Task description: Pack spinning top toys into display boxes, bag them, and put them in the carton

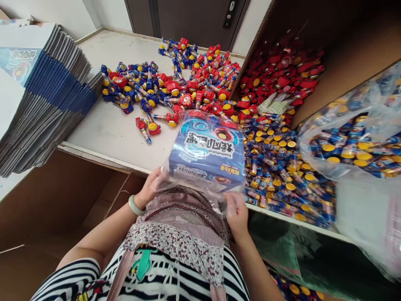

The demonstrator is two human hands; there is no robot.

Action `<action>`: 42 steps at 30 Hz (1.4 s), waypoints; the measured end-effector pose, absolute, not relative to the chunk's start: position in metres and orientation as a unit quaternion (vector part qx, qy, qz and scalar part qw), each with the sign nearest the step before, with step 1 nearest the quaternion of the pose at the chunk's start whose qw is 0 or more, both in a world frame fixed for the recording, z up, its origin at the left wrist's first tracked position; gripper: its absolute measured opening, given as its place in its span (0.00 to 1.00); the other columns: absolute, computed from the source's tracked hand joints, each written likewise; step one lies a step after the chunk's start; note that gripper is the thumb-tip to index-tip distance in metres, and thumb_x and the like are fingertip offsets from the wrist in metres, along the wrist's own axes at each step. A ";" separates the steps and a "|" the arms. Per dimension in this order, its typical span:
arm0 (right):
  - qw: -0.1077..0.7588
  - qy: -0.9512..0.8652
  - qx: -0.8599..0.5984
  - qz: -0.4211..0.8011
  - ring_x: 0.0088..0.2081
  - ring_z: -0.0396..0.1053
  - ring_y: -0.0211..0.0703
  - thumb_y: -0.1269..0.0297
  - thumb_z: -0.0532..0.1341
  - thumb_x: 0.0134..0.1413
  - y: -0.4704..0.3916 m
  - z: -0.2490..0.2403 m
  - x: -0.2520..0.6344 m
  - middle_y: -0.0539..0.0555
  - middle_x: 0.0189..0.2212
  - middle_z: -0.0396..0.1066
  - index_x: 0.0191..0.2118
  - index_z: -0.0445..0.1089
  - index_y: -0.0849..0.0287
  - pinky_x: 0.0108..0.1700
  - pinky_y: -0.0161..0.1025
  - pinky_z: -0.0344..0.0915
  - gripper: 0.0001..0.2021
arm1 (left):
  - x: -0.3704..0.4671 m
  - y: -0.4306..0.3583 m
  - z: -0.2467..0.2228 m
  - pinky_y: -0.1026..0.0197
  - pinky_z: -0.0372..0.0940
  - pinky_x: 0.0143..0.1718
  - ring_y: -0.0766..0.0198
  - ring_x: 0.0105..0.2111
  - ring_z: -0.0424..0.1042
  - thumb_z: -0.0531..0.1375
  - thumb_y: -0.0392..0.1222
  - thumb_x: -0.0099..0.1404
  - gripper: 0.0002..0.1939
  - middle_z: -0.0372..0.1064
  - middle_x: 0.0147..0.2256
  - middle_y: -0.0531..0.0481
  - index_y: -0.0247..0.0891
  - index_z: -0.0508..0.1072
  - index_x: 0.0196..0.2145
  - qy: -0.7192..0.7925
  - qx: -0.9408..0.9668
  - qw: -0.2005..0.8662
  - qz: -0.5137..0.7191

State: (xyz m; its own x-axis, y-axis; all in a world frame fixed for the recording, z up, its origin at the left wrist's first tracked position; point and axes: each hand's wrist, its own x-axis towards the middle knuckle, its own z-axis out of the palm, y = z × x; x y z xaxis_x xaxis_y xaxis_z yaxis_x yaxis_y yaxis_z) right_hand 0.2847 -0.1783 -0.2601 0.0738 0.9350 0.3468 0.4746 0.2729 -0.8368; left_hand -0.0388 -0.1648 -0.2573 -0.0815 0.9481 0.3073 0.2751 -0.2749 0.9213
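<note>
A blue printed box [208,152] sits inside a clear plastic bag [216,200] at the table's front edge, close to the apron. The bag's open-looking near end hangs toward me. My left hand [151,189], with a pale green bangle on the wrist, pinches the bag's near left corner. At the near right corner, my right hand [236,212] grips the bag's loose plastic. Behind the box lie piles of red toys [203,90] and blue toys [147,83] with yellow caps.
Folded blue and grey cartons [59,83] are stacked at the left. To the right, small yellow-capped tubes [282,175] cover the table beside a cardboard box [332,75] and a filled clear bag [357,146]. An open carton [62,200] stands below the left table edge.
</note>
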 end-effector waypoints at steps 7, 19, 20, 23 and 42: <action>0.437 -0.581 -0.635 0.262 0.24 0.71 0.40 0.53 0.59 0.62 -0.221 -0.263 0.307 0.51 0.24 0.74 0.40 0.74 0.59 0.28 0.36 0.70 0.14 | -0.065 -0.206 -0.256 0.66 0.61 0.28 0.68 0.26 0.63 0.60 0.38 0.65 0.03 0.65 0.27 0.54 0.38 0.67 0.33 0.559 0.603 0.229 0.521; 0.465 -0.720 -0.508 0.081 0.33 0.75 0.47 0.65 0.67 0.53 -0.236 -0.243 0.347 0.55 0.30 0.75 0.33 0.75 0.54 0.33 0.45 0.72 0.01 | -0.103 -0.222 -0.260 0.60 0.68 0.42 0.63 0.38 0.71 0.65 0.36 0.64 0.02 0.71 0.36 0.48 0.39 0.76 0.37 0.442 0.647 0.215 0.583; 0.464 -0.731 -0.486 0.119 0.33 0.75 0.48 0.66 0.67 0.53 -0.232 -0.237 0.353 0.55 0.31 0.75 0.32 0.76 0.52 0.32 0.46 0.72 0.01 | -0.108 -0.219 -0.258 0.59 0.68 0.43 0.62 0.39 0.72 0.66 0.37 0.64 0.01 0.72 0.36 0.47 0.39 0.77 0.35 0.419 0.639 0.255 0.592; 0.461 -0.720 -0.446 0.263 0.32 0.75 0.52 0.61 0.68 0.54 -0.215 -0.226 0.365 0.55 0.29 0.73 0.28 0.74 0.47 0.32 0.52 0.73 0.05 | -0.118 -0.208 -0.254 0.54 0.68 0.49 0.57 0.45 0.74 0.70 0.42 0.61 0.07 0.75 0.40 0.43 0.38 0.79 0.31 0.369 0.596 0.385 0.600; 0.260 -0.933 -0.238 -0.070 0.39 0.72 0.46 0.67 0.62 0.63 -0.176 -0.116 0.130 0.56 0.37 0.77 0.45 0.76 0.57 0.42 0.44 0.65 0.08 | -0.060 -0.204 -0.244 0.63 0.63 0.36 0.68 0.30 0.68 0.74 0.47 0.52 0.15 0.72 0.29 0.52 0.35 0.77 0.30 0.389 0.263 0.515 0.718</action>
State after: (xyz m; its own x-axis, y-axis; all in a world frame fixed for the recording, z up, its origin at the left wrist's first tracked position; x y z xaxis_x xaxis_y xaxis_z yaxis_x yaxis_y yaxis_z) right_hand 0.1298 -0.1761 -0.1156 -0.7512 0.4083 0.5186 0.4809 0.8767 0.0064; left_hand -0.0598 -0.2036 -0.2435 -0.3318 0.9431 -0.0219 -0.5338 -0.1686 0.8286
